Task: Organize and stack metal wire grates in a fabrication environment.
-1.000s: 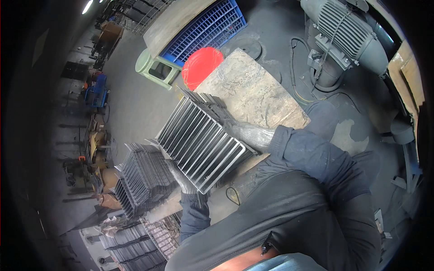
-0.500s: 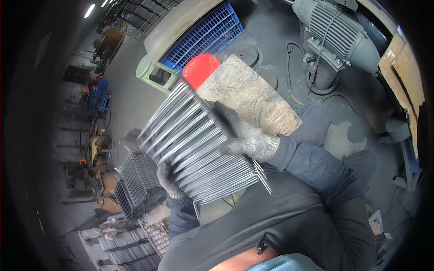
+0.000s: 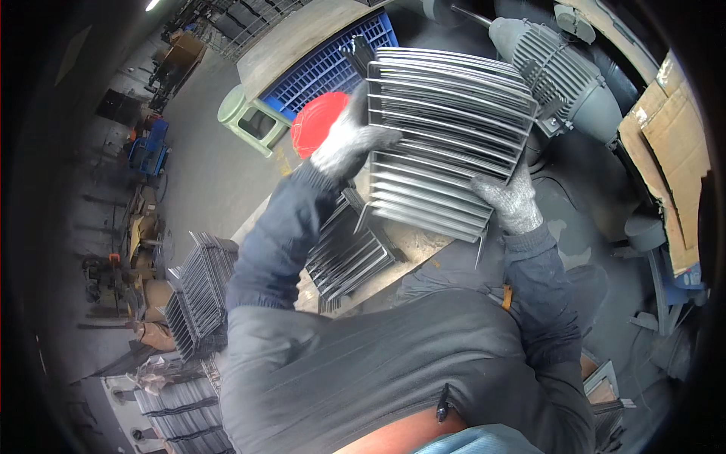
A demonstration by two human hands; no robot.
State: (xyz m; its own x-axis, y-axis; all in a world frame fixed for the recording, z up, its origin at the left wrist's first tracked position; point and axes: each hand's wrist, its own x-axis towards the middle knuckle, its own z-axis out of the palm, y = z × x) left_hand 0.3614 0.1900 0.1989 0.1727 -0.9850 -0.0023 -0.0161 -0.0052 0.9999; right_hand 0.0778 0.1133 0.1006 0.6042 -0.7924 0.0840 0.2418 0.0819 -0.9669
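A thick bundle of bent metal wire racks [image 3: 450,136] is held up in front of me, over the board. Gripping its left side is my left hand [image 3: 348,147], in a grey glove, with the thumb across the front bars. My right hand [image 3: 514,203], gloved alike, clasps the lower right side, thumb over the bars; the other fingers of both hands are mostly hidden behind. Below the bundle, more wire racks [image 3: 352,261] lie on a worn board [image 3: 393,278]. Another pile of racks [image 3: 200,291] stands farther left.
Beyond the bundle are a red round stool top [image 3: 318,121], a pale green stool [image 3: 253,121] and a blue plastic crate [image 3: 325,76] under a wooden board. A large grey motor [image 3: 563,72] and cardboard [image 3: 665,159] stand at the right. Flat stacked parts [image 3: 181,416] lie lower left.
Both hands have swung the rack bundle right and away from my body, turning it more upright. My left hand has come into fuller view, and racks on the board now show beneath.
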